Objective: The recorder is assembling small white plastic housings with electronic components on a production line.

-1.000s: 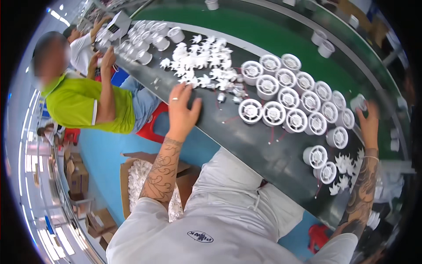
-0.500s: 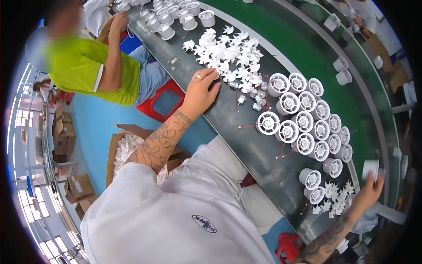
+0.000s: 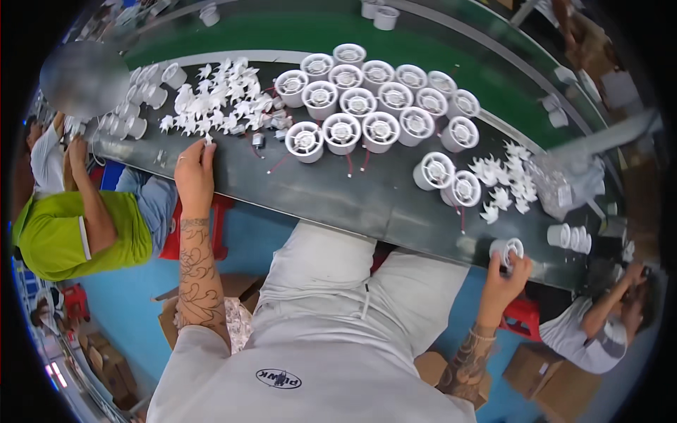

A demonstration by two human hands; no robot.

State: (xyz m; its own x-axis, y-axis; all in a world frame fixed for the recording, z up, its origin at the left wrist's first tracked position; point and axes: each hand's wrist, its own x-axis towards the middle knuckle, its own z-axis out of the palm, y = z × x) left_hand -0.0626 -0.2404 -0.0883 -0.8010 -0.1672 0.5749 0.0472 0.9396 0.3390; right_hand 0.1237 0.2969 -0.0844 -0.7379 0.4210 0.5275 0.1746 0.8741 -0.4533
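Observation:
My left hand (image 3: 195, 176) is at the bench's near edge on the left, thumb and finger pinched on a small white fan wheel (image 3: 209, 139), mostly hidden by the fingertips. Just beyond lies a heap of white bladed fan wheels (image 3: 222, 95), with small metal motors (image 3: 259, 140) on red leads beside it. On the right, my right hand (image 3: 506, 282) grips a white round fan housing (image 3: 505, 248) low over the near edge of the bench. Several similar fan housings (image 3: 358, 103) stand in rows across the middle, open ends up, some with red wires.
The dark bench (image 3: 296, 194) borders a green conveyor (image 3: 275, 39). A smaller pile of fan wheels (image 3: 504, 176), a clear plastic bag (image 3: 560, 187) and stacked white rings (image 3: 570, 238) are at right. A co-worker in a yellow-green shirt (image 3: 77, 225) sits left; another person (image 3: 592, 324) is right.
The view has swung to the right. My right hand has come from over the far conveyor side to the bench's near edge, holding a white piece. My left hand stays by the heap.

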